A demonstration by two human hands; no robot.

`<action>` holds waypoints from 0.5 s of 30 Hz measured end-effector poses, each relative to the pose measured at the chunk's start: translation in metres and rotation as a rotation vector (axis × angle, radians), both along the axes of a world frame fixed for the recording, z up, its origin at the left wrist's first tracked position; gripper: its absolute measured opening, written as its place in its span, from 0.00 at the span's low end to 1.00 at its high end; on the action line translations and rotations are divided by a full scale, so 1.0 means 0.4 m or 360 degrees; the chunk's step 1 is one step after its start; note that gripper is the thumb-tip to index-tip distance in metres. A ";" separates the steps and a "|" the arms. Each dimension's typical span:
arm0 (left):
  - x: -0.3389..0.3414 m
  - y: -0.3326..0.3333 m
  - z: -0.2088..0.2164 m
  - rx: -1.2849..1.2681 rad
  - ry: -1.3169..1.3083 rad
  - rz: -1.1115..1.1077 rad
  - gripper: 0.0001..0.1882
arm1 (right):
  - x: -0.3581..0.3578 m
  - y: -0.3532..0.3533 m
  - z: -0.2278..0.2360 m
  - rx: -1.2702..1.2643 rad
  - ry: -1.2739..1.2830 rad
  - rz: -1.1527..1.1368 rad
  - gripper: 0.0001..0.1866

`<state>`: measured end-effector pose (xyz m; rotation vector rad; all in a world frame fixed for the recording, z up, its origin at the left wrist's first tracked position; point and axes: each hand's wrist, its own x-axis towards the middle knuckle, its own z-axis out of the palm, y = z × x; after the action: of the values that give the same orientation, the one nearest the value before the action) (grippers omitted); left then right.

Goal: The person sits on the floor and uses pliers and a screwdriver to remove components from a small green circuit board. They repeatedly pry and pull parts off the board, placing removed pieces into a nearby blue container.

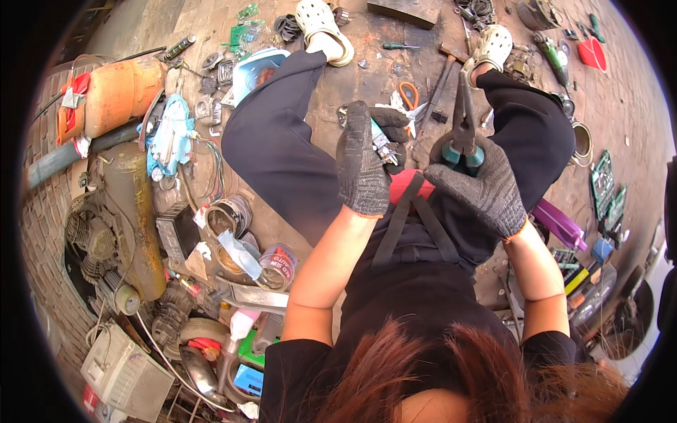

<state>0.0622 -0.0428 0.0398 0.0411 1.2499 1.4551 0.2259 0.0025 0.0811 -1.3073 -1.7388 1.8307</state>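
Note:
Both my hands wear dark grey knit gloves. My left hand (pixel 362 169) is closed round a small whitish and metal part (pixel 383 148), partly hidden by the fingers; its exact kind does not show. My right hand (pixel 486 189) grips a pair of pliers (pixel 463 113) by the teal handles, jaws pointing up and away from me. The pliers and the small part are apart. Between my hands, a red item (pixel 410 185) lies at my lap beside black straps.
Scissors (pixel 409 94), a hammer (pixel 443 76) and a green screwdriver (pixel 400 46) lie on the ground between my feet. To the left are a blue basin (pixel 248 79), an orange gas cylinder (pixel 125 96) and open cans (pixel 227 215). Green circuit boards (pixel 603 187) are at right.

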 end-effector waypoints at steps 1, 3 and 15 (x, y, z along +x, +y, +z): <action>-0.006 -0.008 -0.017 0.0108 -0.0017 -0.0082 0.26 | -0.012 0.003 0.002 -0.0005 0.0030 -0.0082 0.13; -0.001 -0.014 -0.015 0.0097 -0.0005 -0.0088 0.24 | -0.037 0.005 -0.003 -0.0067 0.0059 -0.0146 0.11; 0.013 -0.020 0.034 0.0462 0.0337 -0.0208 0.25 | -0.056 -0.012 -0.044 -0.1011 0.0327 -0.0498 0.12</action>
<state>0.0674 -0.0508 0.0534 0.4748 1.1703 1.5356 0.2035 -0.0023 0.0636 -1.4287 -0.8078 2.3043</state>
